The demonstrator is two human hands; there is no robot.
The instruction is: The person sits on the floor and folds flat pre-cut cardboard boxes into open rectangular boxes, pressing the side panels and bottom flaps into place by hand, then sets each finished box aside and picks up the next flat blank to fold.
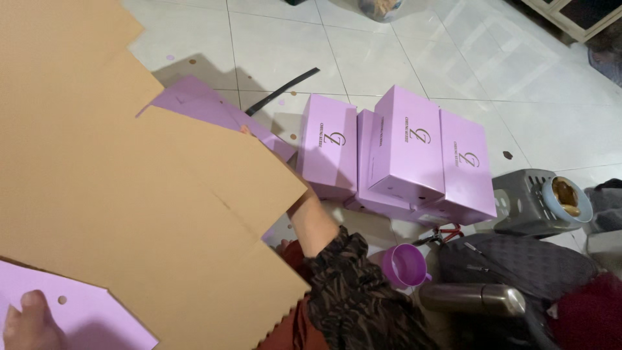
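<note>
A person holds up a big flat sheet of cardboard (129, 194). It is brown on the side we see and purple on the other side, and it fills most of the left half of the view.

The left hand (29, 322) is down in the bottom left corner. Its thumb presses on a purple flap of the cardboard, right by a small round hole — so its grip is closed on the sheet.

The right hand (304, 206) is mostly hidden behind the right edge of the cardboard. Only the wrist and the arm in a dark patterned sleeve (356, 291) show. One fingertip seems to peek over the top edge. The hand is up against the sheet, but how tight its grip is cannot be seen.

On the white tiled floor (389, 58) past the cardboard sit some folded purple boxes (408, 146). They are close together, and one lies on top of the others. A thin black strip (282, 91) lies on the floor near them.

To the right is a small purple cup (403, 264), just beside a dark grey bag (518, 259). A shiny metal bottle (473, 299) lies in front of the bag — and a grey plastic container (534, 201) stands behind it.
</note>
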